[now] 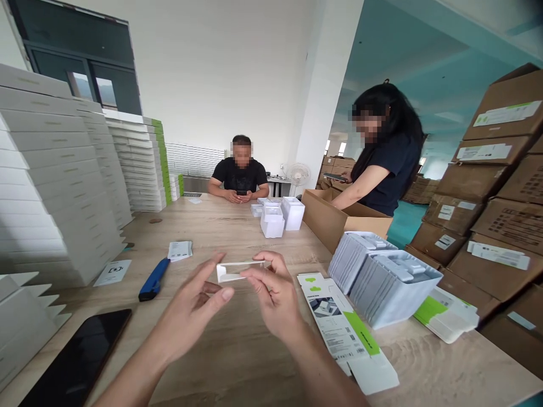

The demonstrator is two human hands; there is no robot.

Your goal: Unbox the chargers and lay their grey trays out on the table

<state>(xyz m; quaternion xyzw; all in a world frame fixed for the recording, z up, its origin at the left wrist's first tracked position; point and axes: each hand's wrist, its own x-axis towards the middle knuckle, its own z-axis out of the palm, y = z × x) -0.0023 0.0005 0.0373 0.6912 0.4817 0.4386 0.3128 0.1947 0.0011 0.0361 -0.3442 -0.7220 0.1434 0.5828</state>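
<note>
Two hands around one small white open frame (231, 277), held above the middle of the tabletop (229, 362). Right hand (275, 291) pinches its right end; left hand (197, 302) has thumb and fingers about the left end, can't tell if gripping. Far right: open brown carton (319, 221), co-worker's arm (360, 191) reaching in, contents hidden. Nearer, nested molded trays (382, 297), beside a flat printed carton (335, 322). White boxes (76, 164) stacked left, contents not visible.
</note>
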